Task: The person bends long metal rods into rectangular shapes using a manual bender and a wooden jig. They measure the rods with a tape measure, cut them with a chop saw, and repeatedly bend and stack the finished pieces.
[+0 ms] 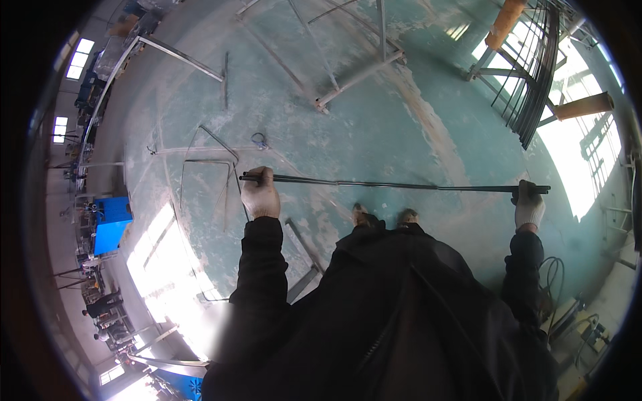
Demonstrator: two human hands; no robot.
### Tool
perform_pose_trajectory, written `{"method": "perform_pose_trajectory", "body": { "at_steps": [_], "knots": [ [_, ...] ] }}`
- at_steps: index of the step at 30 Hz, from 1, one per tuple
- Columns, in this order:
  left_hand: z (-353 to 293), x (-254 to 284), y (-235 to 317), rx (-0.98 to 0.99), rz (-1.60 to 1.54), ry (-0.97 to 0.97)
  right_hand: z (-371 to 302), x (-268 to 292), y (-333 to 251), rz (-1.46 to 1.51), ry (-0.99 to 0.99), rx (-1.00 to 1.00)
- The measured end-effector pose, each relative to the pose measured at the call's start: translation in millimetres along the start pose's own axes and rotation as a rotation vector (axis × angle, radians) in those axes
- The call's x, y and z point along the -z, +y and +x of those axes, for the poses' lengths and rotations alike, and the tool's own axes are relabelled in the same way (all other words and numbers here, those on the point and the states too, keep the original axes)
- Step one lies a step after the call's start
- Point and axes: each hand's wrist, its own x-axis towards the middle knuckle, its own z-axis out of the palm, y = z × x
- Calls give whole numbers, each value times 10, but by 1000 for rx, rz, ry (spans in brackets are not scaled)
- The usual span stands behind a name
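A small bundle of long, thin dark metal rods (pixel 388 184) stretches sideways in front of me, above the floor. My left hand (pixel 261 195), in a pale work glove, is wrapped round the bundle close to its left end. Near the opposite end my right hand (pixel 529 204), gloved the same way, grips it too. Only short stubs stick out past each hand. Between the hands the rods run almost level and close together; how many there are I cannot tell.
Bent thin rods (pixel 207 161) lie on the worn green floor to the left. A metal frame (pixel 361 79) stands ahead. Farther right, a rack with orange rollers (pixel 585 105) carries many dark rods (pixel 535 87). A blue box (pixel 112 224) and two people (pixel 103 304) are far left.
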Motion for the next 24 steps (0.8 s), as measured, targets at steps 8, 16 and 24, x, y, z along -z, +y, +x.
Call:
{"method": "perform_pose_trajectory", "body": {
  "at_steps": [8,16,24],
  "knots": [
    [-91,35,162,-35,55,-34,9,-43,46,-66,-13,23],
    [-126,49,74,-62,119,10,19,-27,49,-84,-32,36],
    [-92,11,-62,-29,-93,18,70,-31,144,-40,-14,50]
  ]
}}
